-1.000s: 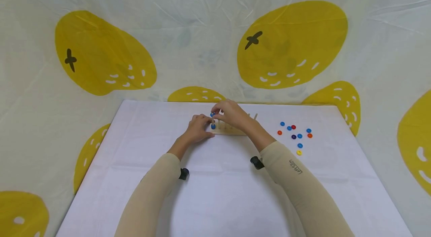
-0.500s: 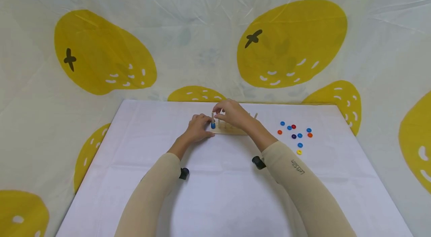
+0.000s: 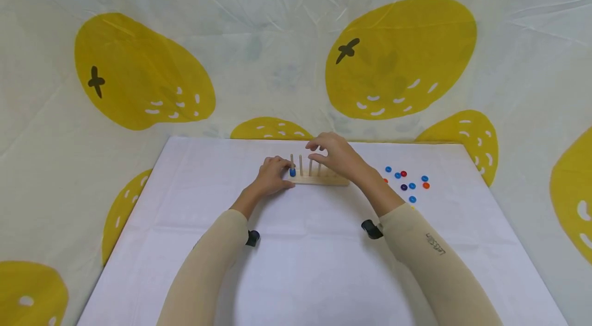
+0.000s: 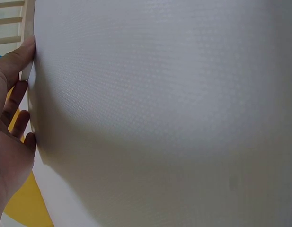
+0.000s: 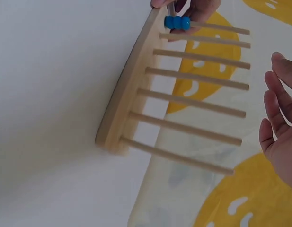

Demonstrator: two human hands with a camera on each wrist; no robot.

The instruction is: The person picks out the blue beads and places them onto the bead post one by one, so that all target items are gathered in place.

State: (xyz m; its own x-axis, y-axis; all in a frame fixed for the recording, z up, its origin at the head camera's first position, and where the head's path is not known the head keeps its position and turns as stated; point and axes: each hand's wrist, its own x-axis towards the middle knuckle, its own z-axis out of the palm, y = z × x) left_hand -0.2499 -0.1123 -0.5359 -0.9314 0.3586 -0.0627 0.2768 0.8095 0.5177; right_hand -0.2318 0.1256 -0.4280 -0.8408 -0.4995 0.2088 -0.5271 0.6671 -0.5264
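Sleeves [image 3: 439, 259]: beige, lower left and lower right of the head frame; dark print on the right one.
Wrist devices [image 3: 372, 229]: black, one at each cuff, lower centre.
Table [image 3: 296, 274]: white top, running from the bottom edge to mid-frame.
Loose rings: scattered right of centre. Yellow ring [image 3: 412, 207] lowest, mostly hidden by the sleeve; purple ring [image 3: 404, 187], red ring [image 3: 404, 174], two orange rings [image 3: 426, 185] and five blue rings [image 3: 412, 199] around and above it.
Left hand [image 3: 273, 176]: centre of frame, gripping the rack's left end, thumb on the front edge, other fingers round the end and behind.
Right hand [image 3: 339, 156]: holding nothing, fingers loosely curved and apart, raised over the rack's right half.
Rack [image 3: 319, 180]: pale wood, upright on the table, centre; seven pegs [image 5: 198, 78] in a row.
Blue stack [image 3: 292, 173]: around the leftmost peg, down at its foot.
Curtain [image 3: 268, 69]: pale, yellow fruit print, filling the upper frame.
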